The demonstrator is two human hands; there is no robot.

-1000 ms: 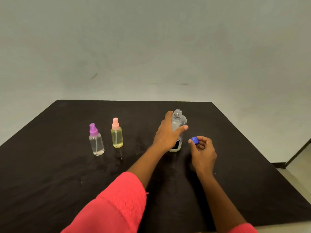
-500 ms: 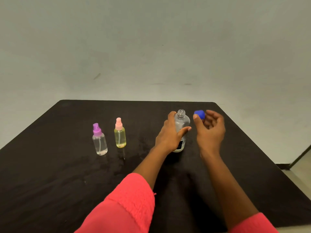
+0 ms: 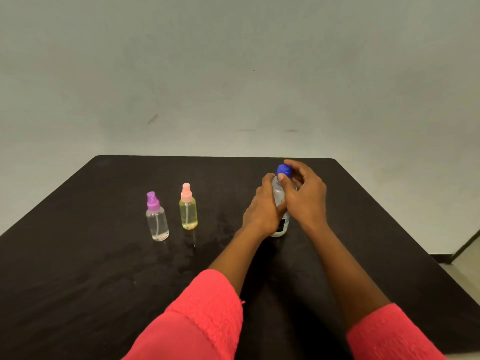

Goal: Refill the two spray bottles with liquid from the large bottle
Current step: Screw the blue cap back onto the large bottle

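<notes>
The large clear bottle (image 3: 280,196) stands upright right of the table's centre, and my left hand (image 3: 262,209) grips its body. On its mouth sits the blue cap (image 3: 284,170), pinched by the thumb and fingers of my right hand (image 3: 306,196). Two small spray bottles stand to the left: one with a purple sprayer and clear liquid (image 3: 156,219), one with a pink sprayer and yellow liquid (image 3: 188,210). Both have their sprayers on.
All of this stands on a black table (image 3: 78,268) that runs to a pale wall at the back. The table's right edge drops to a floor strip with a dark baseboard (image 3: 465,245).
My right hand lifted the blue cap from beside the large bottle and brought it onto the bottle's open mouth. My left hand kept its grip on the bottle.
</notes>
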